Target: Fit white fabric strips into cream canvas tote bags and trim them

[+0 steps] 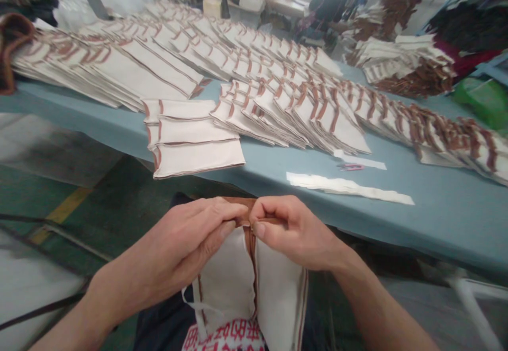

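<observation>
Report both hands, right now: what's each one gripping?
Left hand: closed, pinching the brown binding on the cream cloth piece.
Right hand: closed, pinching the same brown binding.

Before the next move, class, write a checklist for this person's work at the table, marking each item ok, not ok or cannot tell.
1. Left hand and right hand both pinching the brown trim of the cream cloth piece: ok.
2. Stitching under the fingers: cannot tell, hidden.
3. White tape at the cloth's left side: not ok, hanging loose.
4. Nearest folded stack: not ok, overhanging the front edge of the blue table.
5. White strips on the table: ok, apart from both hands.
</observation>
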